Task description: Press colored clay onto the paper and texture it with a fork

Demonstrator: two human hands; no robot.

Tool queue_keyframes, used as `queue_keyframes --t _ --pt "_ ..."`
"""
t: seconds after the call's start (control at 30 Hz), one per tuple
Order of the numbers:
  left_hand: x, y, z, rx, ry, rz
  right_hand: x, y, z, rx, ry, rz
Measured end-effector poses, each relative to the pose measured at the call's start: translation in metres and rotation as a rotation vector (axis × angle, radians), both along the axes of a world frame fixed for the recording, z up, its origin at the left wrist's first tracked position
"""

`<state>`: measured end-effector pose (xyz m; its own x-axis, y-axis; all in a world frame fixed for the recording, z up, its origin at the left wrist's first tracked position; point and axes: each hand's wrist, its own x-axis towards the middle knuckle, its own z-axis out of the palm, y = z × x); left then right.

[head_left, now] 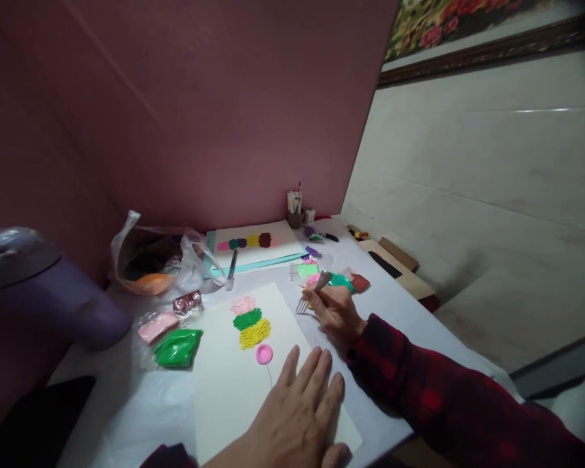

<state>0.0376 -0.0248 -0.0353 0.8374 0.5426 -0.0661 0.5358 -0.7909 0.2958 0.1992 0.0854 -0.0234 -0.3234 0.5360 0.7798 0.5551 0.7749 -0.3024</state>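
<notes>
My left hand [299, 406] lies flat on a white sheet of paper [224, 403], its fingers stretched out. Above its fingertips on the sheet sits a round pink clay disc [264, 354], dented in the middle, with a thin drawn line running down from it. Textured patches of yellow clay [255, 333], green clay [247, 318] and pale pink clay [244, 304] stack up beyond the disc. To the right of the sheet, my right hand [336, 311] is closed around a metal fork [314, 292], tines pointing down and left.
Left of the sheet lie wrapped green clay [178, 348], pink clay [158, 327] and a plastic bag [166, 257]. A pen [232, 270] and a second decorated sheet [287, 237] are farther back, near a brush cup [295, 214]. A purple tumbler [53, 292] stands left.
</notes>
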Motion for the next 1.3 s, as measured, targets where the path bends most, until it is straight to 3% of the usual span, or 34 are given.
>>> queue_keyframes --t 0.37,0.57,0.87,1.0,1.17,1.3 --pt "0.001 -0.001 0.002 0.04 -0.032 0.028 -0.003 0.001 -0.001 -0.009 -0.147 -0.105" --pt "-0.001 -0.002 0.001 0.08 -0.059 -0.021 -0.001 0.005 -0.003 -0.026 -0.167 -0.165" --pt "0.013 -0.007 -0.003 0.162 -0.005 0.064 -0.009 -0.004 -0.003 -0.22 0.163 0.165" --pt "0.016 -0.005 -0.011 0.298 -0.013 0.066 -0.01 -0.004 -0.004 -0.255 0.166 0.192" --pt "0.021 -0.006 -0.026 0.585 -0.076 -0.067 -0.009 -0.003 -0.004 -0.253 0.169 0.188" --pt "0.026 -0.005 -0.031 0.658 -0.185 -0.034 -0.009 -0.004 -0.001 -0.257 0.185 0.213"
